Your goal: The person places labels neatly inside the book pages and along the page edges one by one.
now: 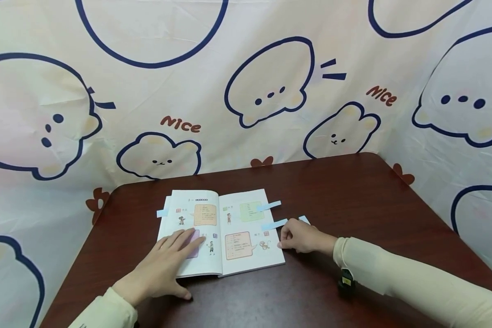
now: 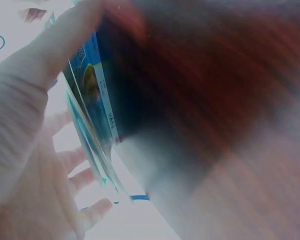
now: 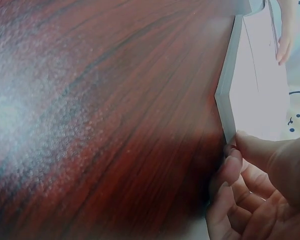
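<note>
An illustrated book [image 1: 252, 269] lies spread on the table, with text boxes and small cartoon figures on both pages. Across the left page rests my left hand [image 1: 164, 264], its fingers spread and fairly straight, the thumb off the lower edge. My right hand [image 1: 303, 236] is at the right edge of the book, fingers curled. In the right wrist view, the thumb of the right hand [image 3: 260, 185] lies on the page edge [image 3: 230, 117] and the fingers bend in below it, pinching there. The left wrist view shows the left hand [image 2: 35, 150] beside a blue printed cover [image 2: 97, 85].
Pale blue paper tabs stick out from the book: one tab [image 1: 161, 213] on the left, others such as this tab [image 1: 270, 206] on the right. The dark wooden table [image 1: 332, 191] meets a cartoon-printed cloth [image 1: 238, 150] at the back and sides.
</note>
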A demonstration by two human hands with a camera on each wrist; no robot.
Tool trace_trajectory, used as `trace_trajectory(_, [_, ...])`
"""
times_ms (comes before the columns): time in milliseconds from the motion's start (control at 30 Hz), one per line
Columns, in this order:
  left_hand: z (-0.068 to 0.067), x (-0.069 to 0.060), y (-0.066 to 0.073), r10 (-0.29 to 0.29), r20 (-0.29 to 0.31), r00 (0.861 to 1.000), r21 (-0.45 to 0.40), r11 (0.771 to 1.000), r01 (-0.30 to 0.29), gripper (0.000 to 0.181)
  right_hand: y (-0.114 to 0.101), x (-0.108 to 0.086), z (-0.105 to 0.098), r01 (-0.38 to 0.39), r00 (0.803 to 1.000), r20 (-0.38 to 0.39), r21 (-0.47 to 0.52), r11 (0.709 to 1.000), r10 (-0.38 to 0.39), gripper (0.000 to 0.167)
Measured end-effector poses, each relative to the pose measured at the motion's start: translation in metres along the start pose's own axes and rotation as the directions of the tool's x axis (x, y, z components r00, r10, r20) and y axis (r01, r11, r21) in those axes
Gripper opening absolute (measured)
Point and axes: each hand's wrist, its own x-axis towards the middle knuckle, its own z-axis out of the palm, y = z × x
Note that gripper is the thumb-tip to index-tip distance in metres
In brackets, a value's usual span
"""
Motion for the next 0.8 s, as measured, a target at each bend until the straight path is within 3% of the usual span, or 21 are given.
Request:
trace_trajectory(200, [0.001,-0.007,-0.003,-0.006,-0.038,0.999,0.064,0.998,0.009,0.101,0.002,0.001,0.001,-0.008,1.000,0.000,-0.003,1.000,0.008,0.026])
trace_trajectory(367, [-0.003,-0.009,-0.006,0.045,-0.181,0.982,0.082,0.996,-0.031,0.068,0.002,0.002,0.001,-0.018,1.000,0.004,0.005,1.000,0.018,0.026])
trace_trajectory(467, [-0.006,-0.011,-0.010,0.055,-0.242,0.969,0.062,0.997,-0.041,0.059,0.003,0.002,0.001,-0.012,1.000,0.011,0.016,1.000,0.012,0.026])
trace_trajectory(633, [-0.007,-0.016,-0.014,-0.050,-0.255,0.966,-0.017,0.999,0.047,0.046,0.002,0.002,0.000,0.001,1.000,0.017,0.025,1.000,-0.001,0.025])
trace_trajectory(800, [-0.001,-0.010,-0.013,-0.167,-0.314,0.935,-0.110,0.984,0.139,0.036,0.002,0.002,-0.001,-0.010,1.000,0.011,0.021,1.000,0.010,0.025])
